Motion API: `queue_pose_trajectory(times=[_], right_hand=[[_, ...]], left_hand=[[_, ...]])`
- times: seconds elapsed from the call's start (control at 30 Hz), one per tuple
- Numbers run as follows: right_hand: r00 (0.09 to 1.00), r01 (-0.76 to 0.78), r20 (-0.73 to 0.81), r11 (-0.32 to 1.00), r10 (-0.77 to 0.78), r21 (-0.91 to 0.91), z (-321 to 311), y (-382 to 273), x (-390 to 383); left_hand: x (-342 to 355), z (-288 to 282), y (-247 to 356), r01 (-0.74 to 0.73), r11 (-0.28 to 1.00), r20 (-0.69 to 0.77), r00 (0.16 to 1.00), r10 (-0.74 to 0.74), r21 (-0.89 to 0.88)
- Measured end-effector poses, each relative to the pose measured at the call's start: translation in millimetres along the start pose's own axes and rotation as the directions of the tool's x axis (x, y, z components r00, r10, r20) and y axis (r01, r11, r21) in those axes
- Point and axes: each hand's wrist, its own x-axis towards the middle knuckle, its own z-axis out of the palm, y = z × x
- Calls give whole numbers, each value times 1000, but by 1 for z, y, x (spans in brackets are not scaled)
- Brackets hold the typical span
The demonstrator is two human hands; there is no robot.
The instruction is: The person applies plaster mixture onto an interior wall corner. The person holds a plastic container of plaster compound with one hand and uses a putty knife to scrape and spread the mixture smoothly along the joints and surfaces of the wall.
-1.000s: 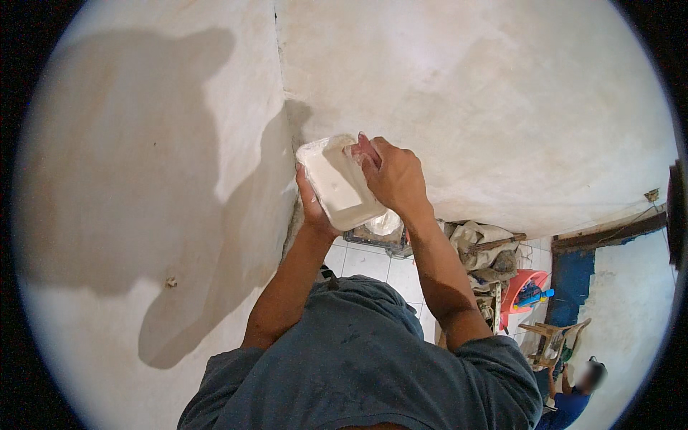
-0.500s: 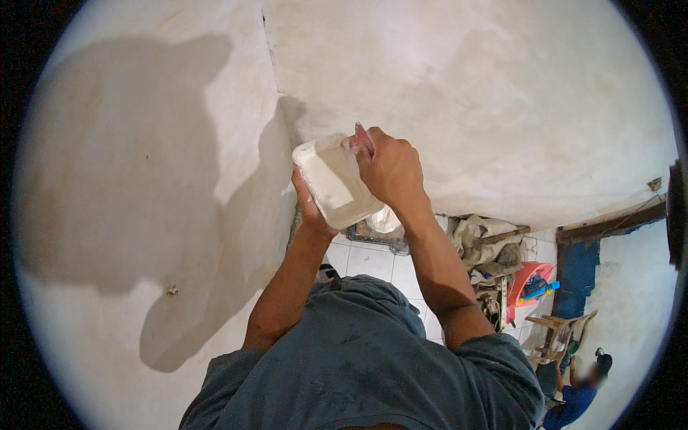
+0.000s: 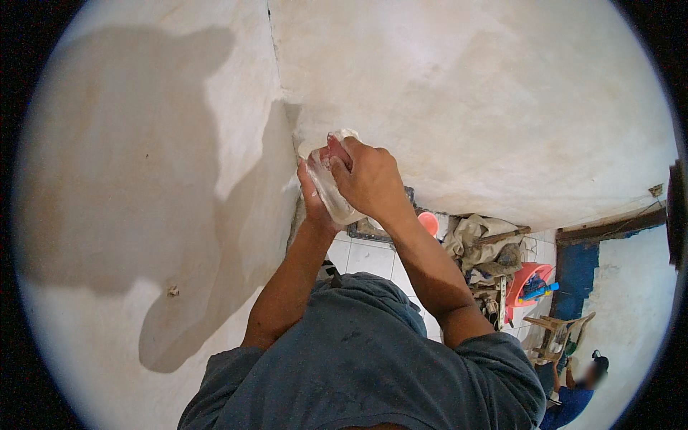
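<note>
My left hand [image 3: 314,203] grips a white, shallow rectangular container [image 3: 328,192] by its left side and underside, near the corner where two walls meet. The container is tilted and smeared with a whitish paste. Closed over it, my right hand [image 3: 373,179] holds a small tool with a reddish handle [image 3: 337,147]. The tool's working end is hidden by the hand, so its exact kind does not show. Whitish residue marks the fingers of both hands.
Pale walls [image 3: 466,107] stand ahead and to the left. Below on white tiles lie a dark tray [image 3: 369,231], a pink round item [image 3: 428,223], crumpled sacks [image 3: 476,240] and a red basin [image 3: 527,276]. A wooden chair [image 3: 555,333] and another person [image 3: 573,401] are at lower right.
My right hand has moved left across the container with the red-handled tool. The container has turned more steeply, showing less of its inside. The pink round item has come into view.
</note>
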Motion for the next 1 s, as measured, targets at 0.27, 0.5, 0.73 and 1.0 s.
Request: queue_pose_trajectory(times=[0.27, 0.5, 0.73, 1.0], right_hand=[[971, -224, -52, 967, 232, 122, -19, 42, 15], [983, -182, -1, 967, 185, 176, -4, 26, 10], [994, -99, -24, 977, 106, 191, 3, 15, 6], [980, -194, 79, 788, 183, 584, 0, 21, 5]], left_hand=[[-7, 15, 10, 9, 996, 5, 1000, -10, 94], [-4, 20, 11, 31, 999, 8, 1000, -30, -18], [-5, 20, 11, -30, 999, 86, 996, 27, 39], [-8, 19, 17, 21, 1000, 78, 997, -23, 22]])
